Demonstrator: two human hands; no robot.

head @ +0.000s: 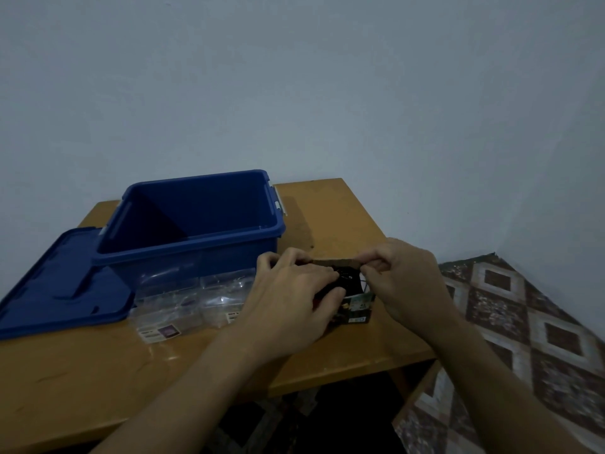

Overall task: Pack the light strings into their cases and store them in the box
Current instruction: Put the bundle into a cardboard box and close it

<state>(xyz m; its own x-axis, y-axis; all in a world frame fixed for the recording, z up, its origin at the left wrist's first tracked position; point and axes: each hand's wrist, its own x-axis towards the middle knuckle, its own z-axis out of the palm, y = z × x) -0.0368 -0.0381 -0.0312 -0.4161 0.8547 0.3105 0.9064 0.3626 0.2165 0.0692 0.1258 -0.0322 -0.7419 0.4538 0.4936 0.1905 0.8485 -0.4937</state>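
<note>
So, the small cardboard case (pixel 357 309) stands upright just off the front-right corner of the open blue box (pixel 183 249), mouth facing up. Its brown flap (pixel 334 262) runs side to side, roughly parallel to the box's front wall. The right hand (pixel 406 280) pinches the cardboard case by that flap's right end. The left hand (pixel 291 296) has its fingers curled over the dark light string (pixel 347 276) bunched at the mouth; I can't tell which way the bundle's long axis runs. Clear plastic cases (pixel 193 296) lie against the box's front, and the lid (pixel 55 290) lies at its left.
</note>
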